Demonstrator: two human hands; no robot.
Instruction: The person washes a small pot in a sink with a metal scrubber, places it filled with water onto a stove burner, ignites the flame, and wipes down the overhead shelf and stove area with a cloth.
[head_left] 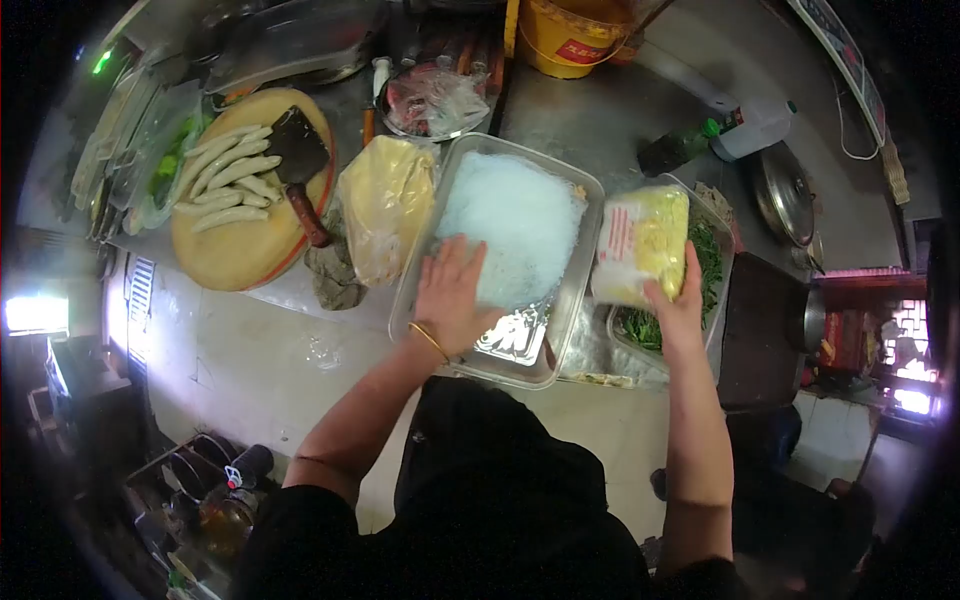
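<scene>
My left hand [452, 293] lies with its fingers apart on the lower left part of a white, translucent, thread-like mass [515, 220]. That mass rests in a clear rectangular tray [573, 310], whose shiny bottom shows near me. On the right, my right hand [680, 305] grips a plastic bag of yellow food [655, 235] with red print by its lower right corner. The bag is over a clear container [728, 290] of chopped green leaves [642, 328]. Just left of the tray is another plastic bag with yellowish contents [388, 205].
A round cutting board [200, 262] bears several pale sausage-like pieces [235, 175] and a cleaver [298, 150]. Farther back are a covered bowl [437, 100], a yellow bucket [570, 40], a green-capped bottle [675, 150], a clear jug [755, 130] and a metal lid [783, 193].
</scene>
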